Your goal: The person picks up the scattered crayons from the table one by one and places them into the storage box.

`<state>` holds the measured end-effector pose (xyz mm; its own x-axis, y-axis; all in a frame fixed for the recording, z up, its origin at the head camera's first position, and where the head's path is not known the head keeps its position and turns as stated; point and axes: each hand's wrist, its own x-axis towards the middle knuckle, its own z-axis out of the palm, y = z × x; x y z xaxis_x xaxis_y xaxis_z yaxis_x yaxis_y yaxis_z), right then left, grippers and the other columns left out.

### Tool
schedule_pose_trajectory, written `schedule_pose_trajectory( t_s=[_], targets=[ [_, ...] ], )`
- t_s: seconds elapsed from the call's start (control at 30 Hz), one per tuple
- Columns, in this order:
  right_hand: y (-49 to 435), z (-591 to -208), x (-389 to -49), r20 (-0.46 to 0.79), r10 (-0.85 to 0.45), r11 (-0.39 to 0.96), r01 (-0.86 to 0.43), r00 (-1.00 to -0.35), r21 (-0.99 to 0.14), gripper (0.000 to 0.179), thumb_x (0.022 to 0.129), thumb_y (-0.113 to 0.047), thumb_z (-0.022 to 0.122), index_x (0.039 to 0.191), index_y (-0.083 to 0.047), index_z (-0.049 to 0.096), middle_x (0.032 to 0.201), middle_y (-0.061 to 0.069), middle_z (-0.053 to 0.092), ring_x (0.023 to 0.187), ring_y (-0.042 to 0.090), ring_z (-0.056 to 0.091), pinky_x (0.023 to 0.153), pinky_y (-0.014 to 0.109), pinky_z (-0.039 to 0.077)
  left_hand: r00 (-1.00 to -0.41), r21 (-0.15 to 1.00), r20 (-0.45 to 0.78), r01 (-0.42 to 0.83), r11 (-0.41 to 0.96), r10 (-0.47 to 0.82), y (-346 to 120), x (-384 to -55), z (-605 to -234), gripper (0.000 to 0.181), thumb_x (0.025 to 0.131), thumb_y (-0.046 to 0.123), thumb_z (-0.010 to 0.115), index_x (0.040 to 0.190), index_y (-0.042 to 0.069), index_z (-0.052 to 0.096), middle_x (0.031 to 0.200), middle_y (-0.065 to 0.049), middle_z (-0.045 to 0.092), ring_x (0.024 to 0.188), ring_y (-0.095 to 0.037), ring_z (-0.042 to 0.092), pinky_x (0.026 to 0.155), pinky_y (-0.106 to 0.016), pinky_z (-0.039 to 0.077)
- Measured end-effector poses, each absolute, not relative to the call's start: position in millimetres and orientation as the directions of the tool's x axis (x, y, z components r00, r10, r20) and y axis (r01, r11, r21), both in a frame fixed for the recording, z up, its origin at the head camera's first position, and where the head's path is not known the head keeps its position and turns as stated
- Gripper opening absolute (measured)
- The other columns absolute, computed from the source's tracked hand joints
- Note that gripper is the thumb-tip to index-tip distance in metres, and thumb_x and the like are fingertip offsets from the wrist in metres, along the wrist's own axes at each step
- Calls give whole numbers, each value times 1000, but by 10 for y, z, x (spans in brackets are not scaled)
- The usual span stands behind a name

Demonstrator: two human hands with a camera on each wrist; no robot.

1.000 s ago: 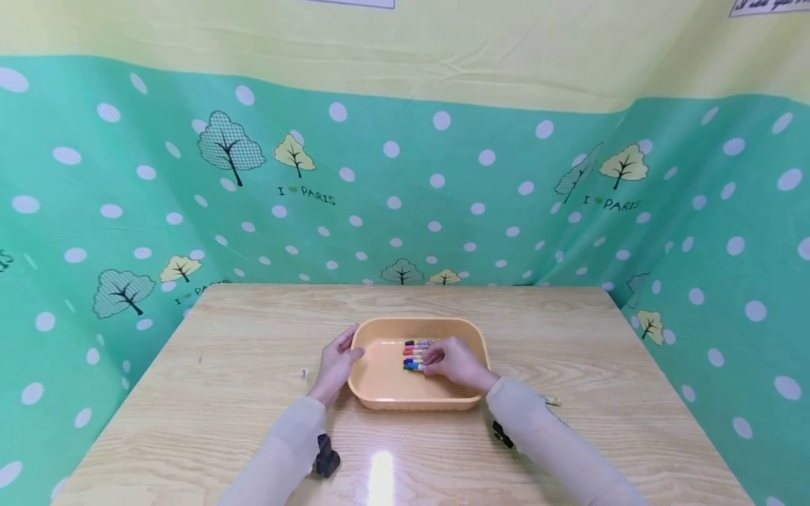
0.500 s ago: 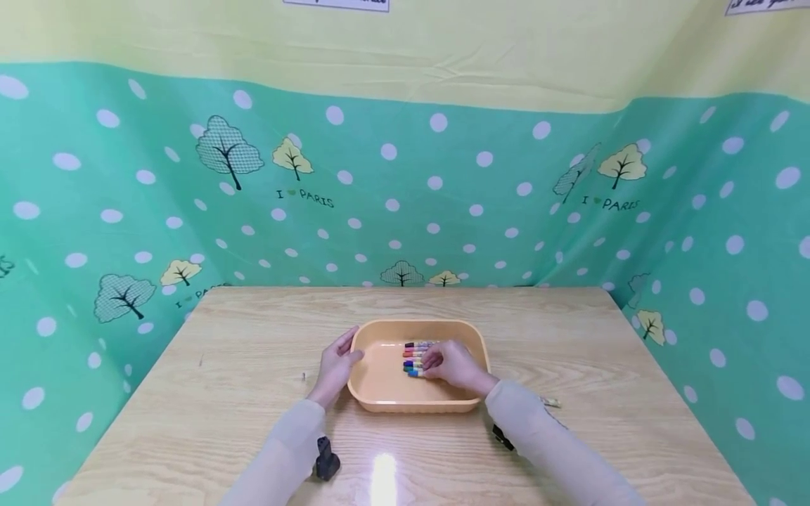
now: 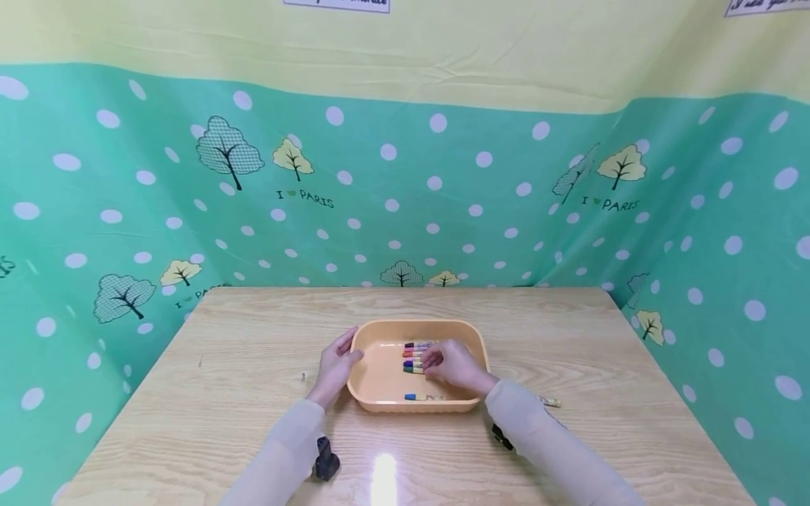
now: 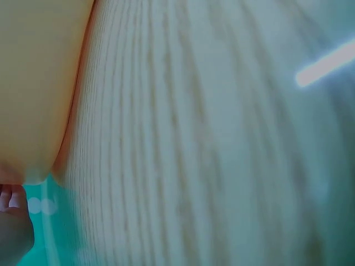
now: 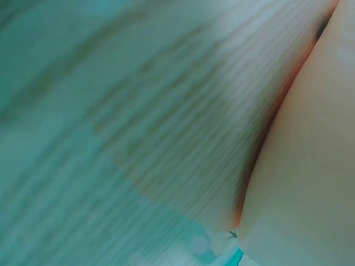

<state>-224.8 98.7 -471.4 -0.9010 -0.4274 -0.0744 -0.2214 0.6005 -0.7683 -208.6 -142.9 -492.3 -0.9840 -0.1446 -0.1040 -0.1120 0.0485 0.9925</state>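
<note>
A peach plastic tray (image 3: 380, 402) stands on the wooden table. My left hand (image 3: 333, 369) grips its left rim, thumb over the edge and fingers along the outer wall. Inside lie several coloured markers (image 3: 413, 354) side by side, their caps to the left. Over the right ends of this row my right hand (image 3: 454, 364) curls its fingers and thumb, hiding part of the markers it holds. A blue-capped marker (image 3: 422, 398) lies apart by the tray's front wall. In the left wrist view the tray wall (image 4: 39, 83) fills the upper left.
Another slim marker-like stick (image 3: 551, 402) lies on the table right of the tray, partly behind my right sleeve (image 3: 538, 429). A tiny object (image 3: 303, 377) is left of my left hand. A polka-dot curtain (image 3: 405, 183) hangs behind the table (image 3: 266, 309).
The blue-capped marker has left the near end of the row under my right hand and rolled to the tray's front wall. My left hand has stayed on the rim.
</note>
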Motion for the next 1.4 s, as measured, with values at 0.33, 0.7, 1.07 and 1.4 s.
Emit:
schedule_pose_trajectory(
  t_s=[0.33,0.7,1.07,1.4],
  targets=[
    [1111,-4635,-2324,3,-362,477,-188,-932,-858,21,77,-4,69,98,-4,68,88,2,68,80,12,62,73,25,56,-986,993,-102,-109,45,-130,-1424,-2095,-4883,56,83,-4,52,137,5,41,140,-20,40,129,-32,40,105,-37,39],
    [1715,-4301,-2141,77,-230,455,-177,-970,-873,26,77,-5,69,102,-1,66,98,11,69,86,18,65,75,22,57,-984,993,-99,-108,56,-149,-1415,-2106,-4886,57,81,-2,54,136,7,42,140,-19,42,128,-31,41,105,-37,40],
    [2347,-4551,-1916,2,-227,585,-138,-974,-799,25,79,-4,67,103,2,65,98,14,68,87,20,65,73,23,58,-983,991,-112,-120,51,-146,-1427,-2077,-4931,56,82,-2,54,136,7,42,140,-17,42,129,-29,41,105,-34,40],
    [2813,-4750,-1832,-109,-281,574,-76,-954,-815,36,78,-11,69,109,6,61,101,16,67,88,17,65,71,19,56,-984,991,-109,-118,58,-142,-1419,-2083,-4926,56,82,-2,54,136,7,42,140,-19,41,128,-31,41,105,-37,40]
  ],
)
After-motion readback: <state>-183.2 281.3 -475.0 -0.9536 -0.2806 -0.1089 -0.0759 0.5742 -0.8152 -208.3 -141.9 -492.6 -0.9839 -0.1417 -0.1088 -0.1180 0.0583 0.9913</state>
